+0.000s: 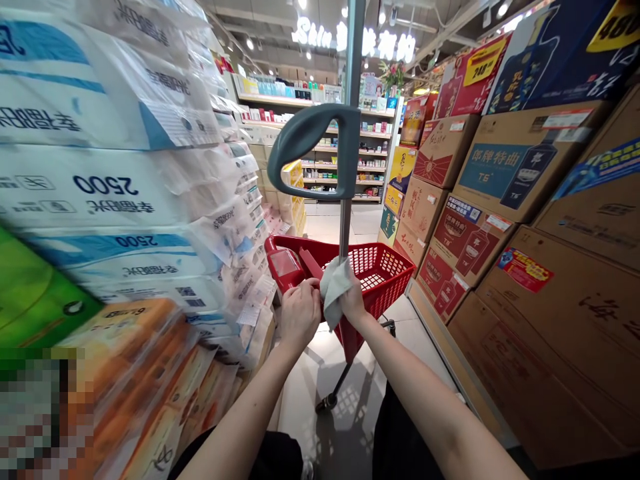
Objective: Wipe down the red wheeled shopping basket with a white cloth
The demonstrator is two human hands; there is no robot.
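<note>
A red shopping cart [383,263] stands on the floor in front of me, with a grey loop handle [280,150] on a tall metal pole [345,227]. My left hand [301,310] is closed on the near rim of the cart's red basket, beside a folding red part. In my right hand [354,300] is a pale grey cloth [334,290], pressed around the foot of the pole at the basket's edge. The cloth hides some of my right fingers and the bottom of the pole.
Plastic-wrapped paper packs [150,180] are piled high close on my left, with orange packs [135,347] lower down. Stacked cardboard cartons [525,167] line the right side. Shelves of small goods [370,143] stand beyond the cart. A caster wheel [326,402] rests on the pale floor.
</note>
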